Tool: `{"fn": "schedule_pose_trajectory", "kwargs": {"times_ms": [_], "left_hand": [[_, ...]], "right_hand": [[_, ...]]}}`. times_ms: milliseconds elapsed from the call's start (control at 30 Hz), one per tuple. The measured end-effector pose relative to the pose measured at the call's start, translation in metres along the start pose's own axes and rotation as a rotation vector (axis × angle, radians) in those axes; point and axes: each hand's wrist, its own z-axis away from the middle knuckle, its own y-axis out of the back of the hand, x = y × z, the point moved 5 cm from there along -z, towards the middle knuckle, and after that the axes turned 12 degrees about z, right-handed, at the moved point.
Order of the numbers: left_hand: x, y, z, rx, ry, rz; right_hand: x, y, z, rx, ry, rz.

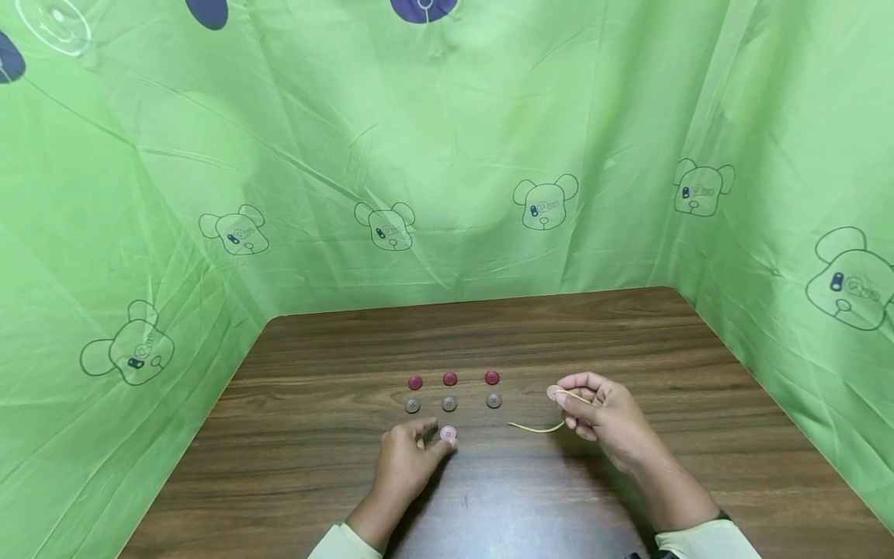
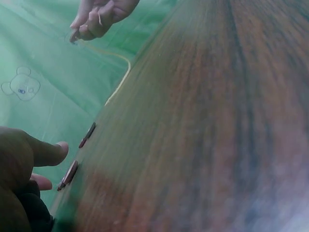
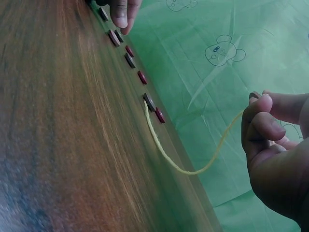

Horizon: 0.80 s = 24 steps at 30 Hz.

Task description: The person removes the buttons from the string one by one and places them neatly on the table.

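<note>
My right hand is raised over the right part of the table, pinching a pale pink button between thumb and forefinger. A yellow cord runs from that pinch, and its free end hangs down in a curve to the left. My left hand is low over the table, its thumb and forefinger spread at a pink four-hole button. In the left wrist view this button lies on the wood beside the fingertips.
Three dark red buttons form a row on the brown wooden table. Three grey-brown buttons lie in a row just nearer. A green curtain with bear outlines surrounds the table's back and sides.
</note>
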Motion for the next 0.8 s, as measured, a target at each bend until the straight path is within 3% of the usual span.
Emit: {"fn": "schedule_pose_trajectory", "kwargs": {"times_ms": [300, 800], "left_hand": [[0.012, 0.001, -0.002, 0.012, -0.03, 0.056], [0.045, -0.012, -0.002, -0.087, -0.056, 0.171]], "right_hand": [[0.0, 0.001, 0.001, -0.013, 0.026, 0.004], [-0.001, -0.001, 0.004, -0.017, 0.057, 0.006]]}}
